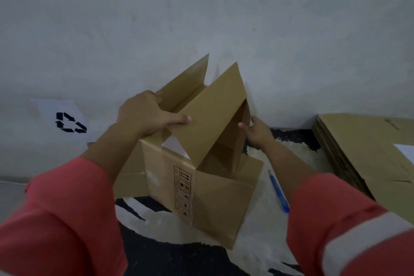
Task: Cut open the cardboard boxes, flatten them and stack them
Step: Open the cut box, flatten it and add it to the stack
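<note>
The box (201,186) sits low in front of me, close to the wall (201,18). Its top flaps stand up and open. My left hand (150,114) grips the top edge on the left side, with the thumb lying along a flap. My right hand (257,132) pinches the side wall on the right, thumb inside and fingers outside. My hands are apart, one on each side of the box.

I think the job now is to squash the box flat. To do it well, I should push two far corners toward each other, so the walls fold along their own lines and do not crumple. I cannot see if the bottom is cut open. If tape holds it shut, the box will not fold.

Just to the right of the box, the blue cutter (279,192) lies on the floor (268,248). I cannot tell if its blade is out, so I should mind it when I press down. Farther right is the stack of flat boxes (363,148), where I think this one goes. A paper sign (65,121) with arrows hangs on the wall to my left. The wall is near, so the tall flaps may bump it.
</note>
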